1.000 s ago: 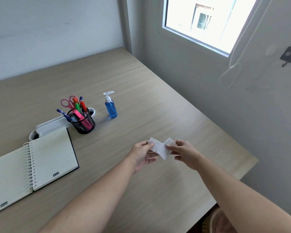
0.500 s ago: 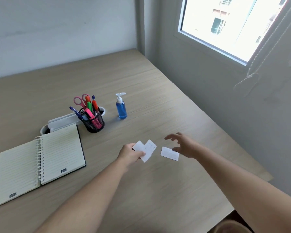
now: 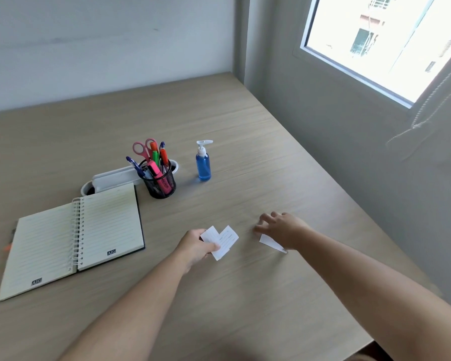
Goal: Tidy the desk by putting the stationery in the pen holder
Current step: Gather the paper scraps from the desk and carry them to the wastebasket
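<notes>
A black mesh pen holder (image 3: 161, 187) stands mid-desk, filled with pink-handled scissors (image 3: 142, 148), a pink highlighter, orange and green markers and blue pens. My left hand (image 3: 195, 248) pinches two small white paper cards (image 3: 223, 242), fanned just above the desk. My right hand (image 3: 283, 229) rests fingers-down over a third white card (image 3: 270, 243) that lies flat on the desk; its fingers are spread and partly cover the card.
An open spiral notebook (image 3: 71, 238) lies at the left. A blue pump bottle (image 3: 203, 164) stands right of the holder. A white cable tray (image 3: 115, 177) sits behind the holder. The wall and window run along the desk's right edge (image 3: 349, 204).
My hands have come apart: a card went down on the desk under the right hand, and the left hand kept two cards. The right hand has lowered onto the lying card.
</notes>
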Demonstrator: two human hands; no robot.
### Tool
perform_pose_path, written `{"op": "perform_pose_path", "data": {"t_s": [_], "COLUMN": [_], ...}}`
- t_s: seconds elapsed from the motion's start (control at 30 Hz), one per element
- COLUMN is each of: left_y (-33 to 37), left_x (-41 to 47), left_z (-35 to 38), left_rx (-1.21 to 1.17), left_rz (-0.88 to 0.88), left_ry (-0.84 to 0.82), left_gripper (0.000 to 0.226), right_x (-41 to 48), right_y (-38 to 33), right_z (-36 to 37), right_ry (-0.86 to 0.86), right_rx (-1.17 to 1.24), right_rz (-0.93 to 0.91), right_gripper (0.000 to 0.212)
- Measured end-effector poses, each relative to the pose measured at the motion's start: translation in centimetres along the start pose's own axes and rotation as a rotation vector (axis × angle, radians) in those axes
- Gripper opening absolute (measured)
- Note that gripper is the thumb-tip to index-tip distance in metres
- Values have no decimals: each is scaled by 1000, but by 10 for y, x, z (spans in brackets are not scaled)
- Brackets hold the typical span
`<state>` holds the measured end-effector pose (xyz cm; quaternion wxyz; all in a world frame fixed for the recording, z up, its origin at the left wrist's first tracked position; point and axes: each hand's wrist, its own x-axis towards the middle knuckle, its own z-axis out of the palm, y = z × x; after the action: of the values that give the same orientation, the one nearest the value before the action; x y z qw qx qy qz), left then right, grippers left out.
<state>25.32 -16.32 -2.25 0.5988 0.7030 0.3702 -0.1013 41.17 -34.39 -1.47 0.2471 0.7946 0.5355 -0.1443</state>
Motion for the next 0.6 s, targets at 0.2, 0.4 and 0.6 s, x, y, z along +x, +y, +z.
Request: {"op": "perform_pose_path", "data": {"t_s": [0.2, 0.4, 0.6], "left_y": [-4, -11, -12], "left_x": [-4, -9, -11], "left_z": [6, 11, 14], "left_rx": [17, 28, 7], "left_rz": [-9, -14, -18], "left_ry": [4, 28, 43], "left_gripper": [26, 26, 28], "right_x": [1, 3, 5], "right_y": [-4, -1, 2], "right_z": [-3, 0, 1], "right_ry": [-8, -9, -26], "right_rx": [13, 46, 39], "right_rz": [8, 6, 0], "right_gripper": [62, 81, 78]}}
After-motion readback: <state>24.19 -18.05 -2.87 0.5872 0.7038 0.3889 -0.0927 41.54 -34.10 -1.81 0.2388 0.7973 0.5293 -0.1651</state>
